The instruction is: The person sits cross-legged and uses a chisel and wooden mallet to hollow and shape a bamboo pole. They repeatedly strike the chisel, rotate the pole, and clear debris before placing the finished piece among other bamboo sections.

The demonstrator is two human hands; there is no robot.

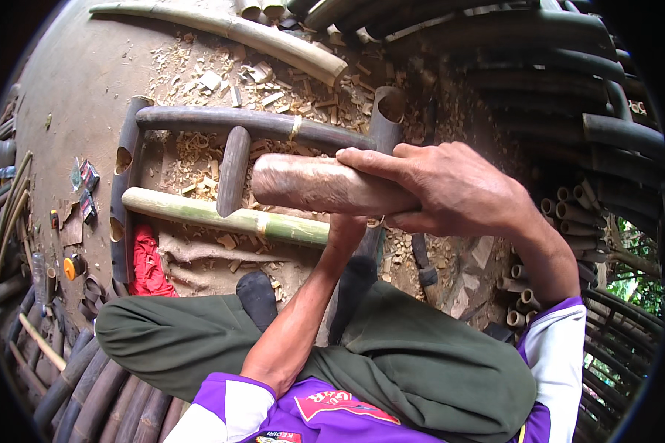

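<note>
A thick, rounded wooden block like a mallet is in my right hand, whose fingers wrap its right end. My left hand is beneath the block, beside the right end of the green bamboo rail. The block hides its fingers, so their grip cannot be made out. The rail belongs to a bamboo frame lying on the ground, with a dark upper rail, a short dark crosspiece, a left post with cut holes and a right post.
Wood chips litter the ground around the frame. A long bamboo pole lies beyond it. Stacked dark bamboo fills the right side. Red cloth lies by the left post; an orange tape measure is farther left.
</note>
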